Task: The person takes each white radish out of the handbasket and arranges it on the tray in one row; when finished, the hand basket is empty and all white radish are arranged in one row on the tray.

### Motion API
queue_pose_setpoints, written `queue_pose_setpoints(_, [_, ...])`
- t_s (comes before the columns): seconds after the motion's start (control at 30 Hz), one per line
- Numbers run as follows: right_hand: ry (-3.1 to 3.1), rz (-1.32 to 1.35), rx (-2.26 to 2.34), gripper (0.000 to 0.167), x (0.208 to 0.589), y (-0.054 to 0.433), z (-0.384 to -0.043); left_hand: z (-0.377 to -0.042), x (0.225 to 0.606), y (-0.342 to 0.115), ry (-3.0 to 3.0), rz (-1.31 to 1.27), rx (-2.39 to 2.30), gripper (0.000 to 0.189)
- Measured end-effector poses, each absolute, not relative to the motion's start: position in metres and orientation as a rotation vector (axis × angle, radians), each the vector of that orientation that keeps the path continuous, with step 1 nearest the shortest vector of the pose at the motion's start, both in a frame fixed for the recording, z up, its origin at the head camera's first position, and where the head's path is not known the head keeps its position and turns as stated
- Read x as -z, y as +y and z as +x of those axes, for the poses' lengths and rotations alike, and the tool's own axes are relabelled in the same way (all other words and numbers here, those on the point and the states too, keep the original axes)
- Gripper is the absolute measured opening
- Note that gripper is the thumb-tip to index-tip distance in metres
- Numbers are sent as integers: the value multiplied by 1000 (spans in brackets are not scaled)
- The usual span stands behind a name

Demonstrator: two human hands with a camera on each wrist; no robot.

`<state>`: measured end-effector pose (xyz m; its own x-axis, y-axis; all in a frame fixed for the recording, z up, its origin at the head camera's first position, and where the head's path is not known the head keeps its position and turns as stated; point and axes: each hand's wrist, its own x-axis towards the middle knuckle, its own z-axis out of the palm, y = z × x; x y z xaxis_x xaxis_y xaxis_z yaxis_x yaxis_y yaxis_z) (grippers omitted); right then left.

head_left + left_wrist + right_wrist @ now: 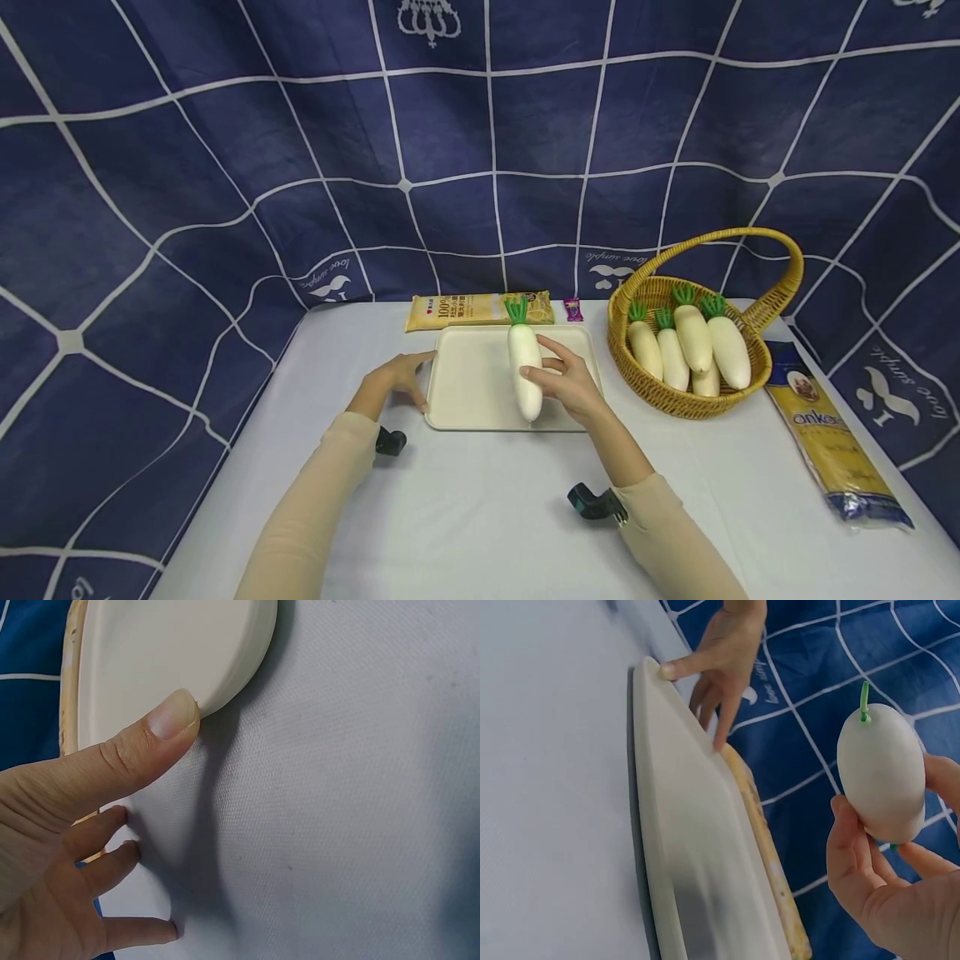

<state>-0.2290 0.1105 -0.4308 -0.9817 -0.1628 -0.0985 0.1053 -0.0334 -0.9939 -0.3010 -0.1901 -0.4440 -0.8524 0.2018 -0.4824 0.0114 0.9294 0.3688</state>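
Note:
A toy white radish with a green leafy top is pinched between the thumb and fingers of my right hand, held above the shallow off-white tray. Its rounded tip with a short green stub faces the camera in the right wrist view, where the white radish appears well off the tray. My left hand rests at the tray's left edge, thumb against the near corner and fingers spread along the side. In the left wrist view the thumb touches the rim of the tray.
At the right, a wicker basket with a tall handle holds several more white radishes. A yellow pasta packet lies beside it. Behind the tray are another yellow packet and a small purple wrapped sweet. Blue checked cloth hangs behind.

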Motion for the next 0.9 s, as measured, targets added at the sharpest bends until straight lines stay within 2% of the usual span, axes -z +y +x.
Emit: queue_pose_setpoints(0.9, [2034, -10, 2057, 73, 460, 28, -276, -301, 445, -192, 2564, 167, -522, 119])
